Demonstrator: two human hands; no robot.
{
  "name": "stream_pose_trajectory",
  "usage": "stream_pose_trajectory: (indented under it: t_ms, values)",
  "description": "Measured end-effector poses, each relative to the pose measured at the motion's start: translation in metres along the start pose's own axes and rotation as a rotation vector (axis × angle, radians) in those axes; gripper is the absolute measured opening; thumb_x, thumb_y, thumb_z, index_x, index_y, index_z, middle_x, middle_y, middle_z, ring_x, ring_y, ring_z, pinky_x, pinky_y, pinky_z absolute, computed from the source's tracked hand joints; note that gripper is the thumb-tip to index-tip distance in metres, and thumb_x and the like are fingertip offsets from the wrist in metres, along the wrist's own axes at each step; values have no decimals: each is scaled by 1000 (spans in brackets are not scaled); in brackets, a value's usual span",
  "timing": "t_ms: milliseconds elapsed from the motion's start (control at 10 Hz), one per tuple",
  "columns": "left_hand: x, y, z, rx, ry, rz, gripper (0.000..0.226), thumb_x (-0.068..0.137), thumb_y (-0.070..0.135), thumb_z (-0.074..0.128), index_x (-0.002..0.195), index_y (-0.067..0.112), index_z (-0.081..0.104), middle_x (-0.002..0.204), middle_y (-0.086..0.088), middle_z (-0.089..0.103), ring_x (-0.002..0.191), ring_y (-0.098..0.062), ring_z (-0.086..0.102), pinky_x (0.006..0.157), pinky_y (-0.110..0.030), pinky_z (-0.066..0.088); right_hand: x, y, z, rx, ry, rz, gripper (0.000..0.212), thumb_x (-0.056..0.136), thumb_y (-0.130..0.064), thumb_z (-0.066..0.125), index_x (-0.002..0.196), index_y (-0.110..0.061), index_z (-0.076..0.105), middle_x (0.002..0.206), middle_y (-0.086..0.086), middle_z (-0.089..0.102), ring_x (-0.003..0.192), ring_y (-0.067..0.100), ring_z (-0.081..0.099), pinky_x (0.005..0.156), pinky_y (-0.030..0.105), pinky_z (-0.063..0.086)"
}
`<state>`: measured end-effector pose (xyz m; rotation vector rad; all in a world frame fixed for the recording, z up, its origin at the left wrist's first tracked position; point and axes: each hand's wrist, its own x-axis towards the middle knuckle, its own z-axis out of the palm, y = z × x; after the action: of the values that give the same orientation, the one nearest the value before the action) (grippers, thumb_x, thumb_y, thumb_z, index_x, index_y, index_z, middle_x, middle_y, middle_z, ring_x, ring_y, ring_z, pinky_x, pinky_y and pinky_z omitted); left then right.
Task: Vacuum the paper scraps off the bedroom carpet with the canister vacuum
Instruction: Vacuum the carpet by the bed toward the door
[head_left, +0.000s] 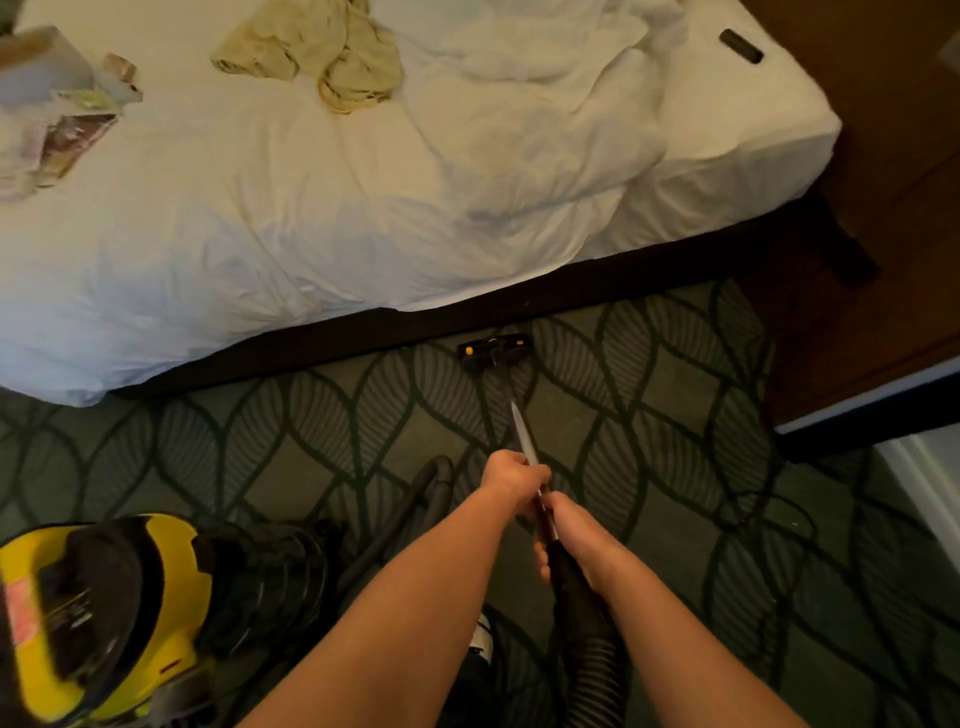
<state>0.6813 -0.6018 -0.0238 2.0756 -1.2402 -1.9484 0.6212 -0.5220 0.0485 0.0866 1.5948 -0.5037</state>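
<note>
My left hand (511, 475) grips the metal wand (521, 428) of the vacuum, farther along the tube. My right hand (571, 540) holds the wand's black handle end, where the ribbed hose (587, 639) joins. The black floor head (493, 351) with yellow marks rests on the leaf-patterned carpet (649, 415), right against the dark bed base. The yellow and black canister (104, 613) stands at the lower left beside my left arm. I see no paper scraps clearly on the carpet; a few tiny pale specks lie at the right.
A bed with rumpled white sheets (311, 208) fills the upper view, with a yellowish cloth (322, 52), some packets (67, 124) and a dark remote (741, 45) on it. Wooden furniture (883, 208) stands at the right. A shoe (480, 639) shows between my arms.
</note>
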Motion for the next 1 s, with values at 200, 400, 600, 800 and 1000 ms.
stream_pose_trajectory:
  t_ms: [200, 400, 600, 800, 1000]
  values:
    - [16, -8, 6, -52, -93, -97, 45, 89, 3, 59, 132, 9, 50, 115, -15, 62, 103, -31, 64, 73, -39, 59, 29, 17, -3, -19, 31, 55, 58, 101, -54, 33, 80, -5, 55, 47, 8, 44, 35, 19, 41, 37, 20, 34]
    - [10, -6, 21, 38, -134, -109, 26, 84, 2, 56, 110, 0, 63, 110, -22, 66, 101, -35, 66, 86, -46, 56, 28, 17, -14, 8, 18, 108, 58, 101, -51, 36, 66, -7, 49, 45, 8, 42, 30, 17, 40, 33, 16, 32]
    - [2, -1, 22, 45, -140, -104, 27, 85, -3, 51, 110, -4, 60, 94, -20, 62, 84, -32, 64, 74, -47, 56, 26, 15, -14, 38, -9, 126, 55, 100, -49, 38, 67, -7, 49, 48, 7, 42, 29, 15, 40, 31, 15, 33]
    - [-24, -1, 32, 81, -152, -159, 23, 89, -2, 53, 111, -4, 60, 105, -25, 62, 98, -32, 64, 90, -47, 54, 12, 30, -27, 16, -39, 151, 56, 101, -50, 36, 67, -7, 49, 49, 7, 42, 32, 16, 41, 32, 17, 34]
    - [-47, -12, 64, 142, -98, -96, 35, 86, 3, 56, 120, -3, 59, 96, -12, 55, 88, -23, 58, 90, -40, 52, 0, 50, -62, -32, -40, 128, 58, 101, -49, 36, 64, -5, 46, 36, 6, 42, 23, 15, 39, 32, 11, 33]
